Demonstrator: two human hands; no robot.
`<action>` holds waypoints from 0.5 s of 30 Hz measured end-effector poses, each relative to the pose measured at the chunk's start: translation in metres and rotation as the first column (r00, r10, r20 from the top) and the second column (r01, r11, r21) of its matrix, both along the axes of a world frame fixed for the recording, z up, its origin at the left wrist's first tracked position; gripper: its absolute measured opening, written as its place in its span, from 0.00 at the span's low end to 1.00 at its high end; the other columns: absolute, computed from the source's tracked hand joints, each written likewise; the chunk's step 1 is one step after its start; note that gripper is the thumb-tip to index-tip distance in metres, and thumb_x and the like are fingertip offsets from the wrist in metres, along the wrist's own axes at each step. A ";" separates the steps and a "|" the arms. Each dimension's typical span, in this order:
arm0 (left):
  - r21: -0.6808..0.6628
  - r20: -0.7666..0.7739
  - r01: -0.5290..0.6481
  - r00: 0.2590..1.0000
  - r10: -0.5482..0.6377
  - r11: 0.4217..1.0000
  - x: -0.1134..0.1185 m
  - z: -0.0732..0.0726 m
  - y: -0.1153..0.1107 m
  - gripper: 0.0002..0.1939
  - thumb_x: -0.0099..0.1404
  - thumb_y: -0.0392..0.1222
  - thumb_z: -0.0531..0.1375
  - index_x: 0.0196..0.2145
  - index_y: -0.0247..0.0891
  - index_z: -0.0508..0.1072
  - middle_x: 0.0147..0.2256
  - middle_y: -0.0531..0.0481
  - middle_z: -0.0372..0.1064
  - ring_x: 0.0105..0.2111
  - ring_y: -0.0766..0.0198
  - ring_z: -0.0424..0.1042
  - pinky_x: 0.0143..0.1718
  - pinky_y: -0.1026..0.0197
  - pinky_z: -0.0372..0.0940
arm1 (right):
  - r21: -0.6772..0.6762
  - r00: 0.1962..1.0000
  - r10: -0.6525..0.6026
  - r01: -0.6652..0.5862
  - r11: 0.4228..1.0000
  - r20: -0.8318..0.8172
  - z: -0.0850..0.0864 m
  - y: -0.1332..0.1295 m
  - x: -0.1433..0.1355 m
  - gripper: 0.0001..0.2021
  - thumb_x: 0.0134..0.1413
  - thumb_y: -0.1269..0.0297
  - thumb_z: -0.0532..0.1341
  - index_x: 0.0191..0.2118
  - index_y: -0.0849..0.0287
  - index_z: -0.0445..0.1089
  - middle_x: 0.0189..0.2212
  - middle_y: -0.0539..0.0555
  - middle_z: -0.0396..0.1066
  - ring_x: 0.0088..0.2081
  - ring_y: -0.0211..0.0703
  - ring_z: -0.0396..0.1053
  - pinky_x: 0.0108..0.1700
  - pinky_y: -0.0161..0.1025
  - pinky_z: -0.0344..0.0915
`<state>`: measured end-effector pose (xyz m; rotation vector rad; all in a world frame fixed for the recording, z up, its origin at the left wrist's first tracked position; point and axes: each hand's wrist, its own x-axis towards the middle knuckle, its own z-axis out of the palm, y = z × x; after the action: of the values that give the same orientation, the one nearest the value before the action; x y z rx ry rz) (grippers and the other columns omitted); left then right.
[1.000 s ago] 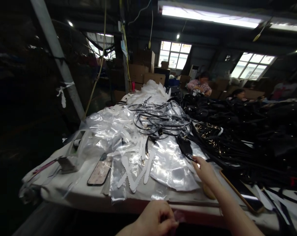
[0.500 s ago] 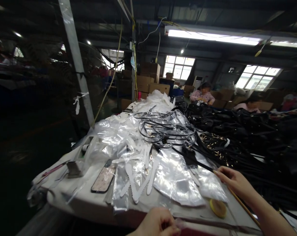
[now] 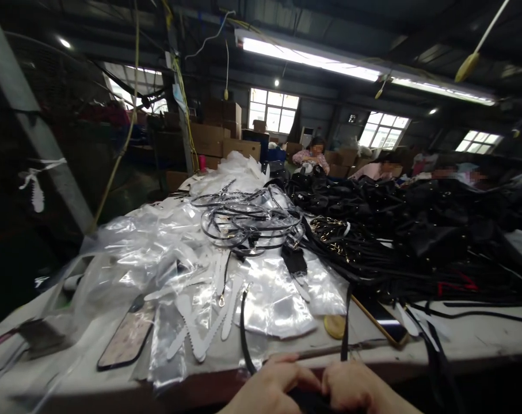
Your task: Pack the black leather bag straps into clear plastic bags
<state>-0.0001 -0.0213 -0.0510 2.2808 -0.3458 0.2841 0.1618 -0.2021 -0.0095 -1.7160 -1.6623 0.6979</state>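
both hands (image 3: 316, 388) on black strap (image 3: 242, 328)

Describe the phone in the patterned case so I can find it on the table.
Start at the table's near left edge, below the heap of clear plastic bags. The phone lies flat there beside the white toothed strips; its pinkish patterned case sets it apart from the other phone, right.

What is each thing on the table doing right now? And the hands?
left hand: closed on the black strap
right hand: closed on the black strap
black strap: looped up from the hands, over the table edge
phone: lying flat, screen dark
clear bags: heaped, crumpled
ceiling light: on
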 end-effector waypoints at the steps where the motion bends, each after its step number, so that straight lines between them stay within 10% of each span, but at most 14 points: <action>1: -0.012 -0.011 -0.021 1.000 0.021 1.000 -0.002 0.000 -0.003 0.12 0.68 0.48 0.60 0.31 0.44 0.80 0.40 0.52 0.75 0.40 0.66 0.73 0.55 0.62 0.61 | 0.007 1.000 -0.027 0.027 1.000 -0.007 0.000 -0.004 0.004 0.19 0.56 0.45 0.61 0.25 0.55 0.72 0.27 0.52 0.71 0.33 0.44 0.70 0.38 0.36 0.67; 7: 0.043 0.074 -0.377 0.925 0.374 0.925 -0.002 0.013 0.020 0.11 0.68 0.41 0.57 0.30 0.38 0.76 0.38 0.47 0.73 0.35 0.65 0.72 0.37 0.65 0.66 | 0.041 0.941 -0.302 0.311 0.949 -0.151 0.017 0.007 0.047 0.18 0.55 0.47 0.64 0.28 0.58 0.76 0.28 0.54 0.73 0.31 0.45 0.69 0.35 0.40 0.66; 13: 0.112 0.514 -0.895 0.424 0.746 0.431 0.036 0.087 0.092 0.13 0.68 0.43 0.58 0.28 0.36 0.77 0.50 0.38 0.69 0.54 0.46 0.66 0.56 0.41 0.62 | 0.212 0.796 -0.413 0.540 0.815 -0.442 0.090 0.117 0.113 0.23 0.51 0.39 0.64 0.25 0.57 0.72 0.15 0.43 0.57 0.18 0.34 0.55 0.33 0.39 0.68; 15: 0.065 0.621 -0.890 0.391 0.679 0.452 0.043 0.108 0.088 0.12 0.68 0.42 0.59 0.30 0.35 0.78 0.57 0.38 0.64 0.60 0.45 0.60 0.61 0.41 0.56 | 0.272 0.780 -0.416 0.574 0.772 -0.467 0.124 0.160 0.148 0.25 0.62 0.38 0.52 0.34 0.55 0.72 0.20 0.45 0.63 0.23 0.35 0.63 0.41 0.39 0.69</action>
<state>0.0432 0.0663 0.0571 2.5678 0.6020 1.5042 0.3103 -0.0425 0.1144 -1.5036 -0.9170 0.3585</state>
